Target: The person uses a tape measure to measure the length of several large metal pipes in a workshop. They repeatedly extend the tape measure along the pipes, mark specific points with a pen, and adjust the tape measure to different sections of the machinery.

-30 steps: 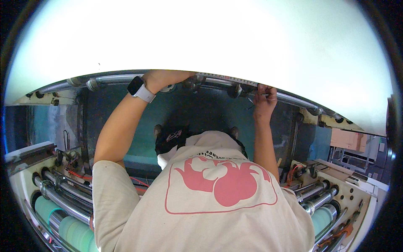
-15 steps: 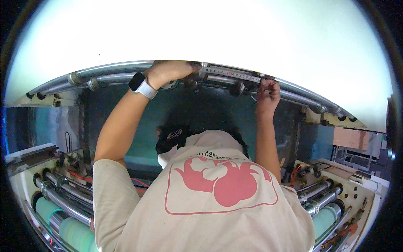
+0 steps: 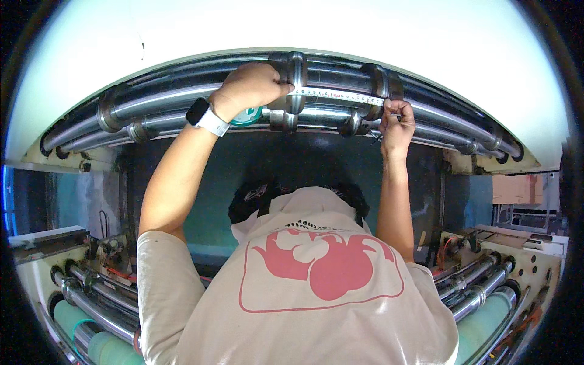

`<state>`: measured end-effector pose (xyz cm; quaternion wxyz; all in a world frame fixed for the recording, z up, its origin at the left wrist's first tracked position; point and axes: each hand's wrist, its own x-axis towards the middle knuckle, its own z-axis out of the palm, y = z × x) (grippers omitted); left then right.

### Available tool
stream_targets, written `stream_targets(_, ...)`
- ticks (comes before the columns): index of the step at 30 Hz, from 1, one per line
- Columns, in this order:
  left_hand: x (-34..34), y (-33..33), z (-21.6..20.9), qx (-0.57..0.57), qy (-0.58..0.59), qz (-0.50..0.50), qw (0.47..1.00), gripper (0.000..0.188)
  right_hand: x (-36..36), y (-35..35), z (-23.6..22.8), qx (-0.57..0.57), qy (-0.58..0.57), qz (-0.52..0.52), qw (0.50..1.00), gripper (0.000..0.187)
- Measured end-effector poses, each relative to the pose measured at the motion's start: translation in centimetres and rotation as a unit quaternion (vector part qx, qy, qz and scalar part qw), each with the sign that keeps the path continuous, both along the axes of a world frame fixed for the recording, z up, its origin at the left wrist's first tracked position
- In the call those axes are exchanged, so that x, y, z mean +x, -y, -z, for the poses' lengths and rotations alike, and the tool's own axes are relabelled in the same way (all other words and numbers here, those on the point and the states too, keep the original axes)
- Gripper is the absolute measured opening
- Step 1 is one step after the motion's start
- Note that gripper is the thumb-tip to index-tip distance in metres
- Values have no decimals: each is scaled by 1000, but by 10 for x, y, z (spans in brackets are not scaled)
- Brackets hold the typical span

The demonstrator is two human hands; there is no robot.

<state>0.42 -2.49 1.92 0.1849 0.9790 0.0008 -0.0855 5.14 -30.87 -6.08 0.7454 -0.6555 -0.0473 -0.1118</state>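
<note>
My left hand [image 3: 252,88], with a smartwatch on its wrist, is closed on a tape measure whose round green case [image 3: 247,117] shows under the palm. Its white blade [image 3: 331,94] stretches rightward along a shiny metal shaft. At the other end of the blade my right hand [image 3: 398,121] has its thumb and fingers pinched together. Between the hands the blade spans two metal collars: one collar [image 3: 296,73] beside my left fingertips, another collar [image 3: 373,79] just left of my right fingertips. My palms hide part of the case and the blade's very end.
Parallel metal shafts [image 3: 164,97] with more collars cross in front of me, under a large white machine cover [image 3: 292,24]. Further rollers, some with green surfaces [image 3: 112,348], lie low at both sides. A cardboard-coloured box [image 3: 517,189] stands at far right.
The view has shifted, so more of the shafts and collars shows below the white cover. The green tape case is now more visible. Both hands still hold the tape stretched between them.
</note>
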Motion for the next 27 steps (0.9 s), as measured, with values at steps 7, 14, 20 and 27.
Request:
stream_targets(7, -3, 3, -1, 8, -1, -4, 1000, 40, -1, 3, 4, 3, 8, -11, 1000, 9)
stream_targets(14, -8, 3, -1, 0, -5, -5, 1000, 38, -5, 2, 3, 2, -1, -9, 1000, 9)
stream_targets(20, -7, 2, -1, 8, -5, 2, 1000, 36, -3, 4, 6, 5, 5, -20, 1000, 9)
stream_targets(27, -7, 5, 0, 23, 29, 18, 999, 37, -4, 4, 9, -31, 18, 12, 999, 11)
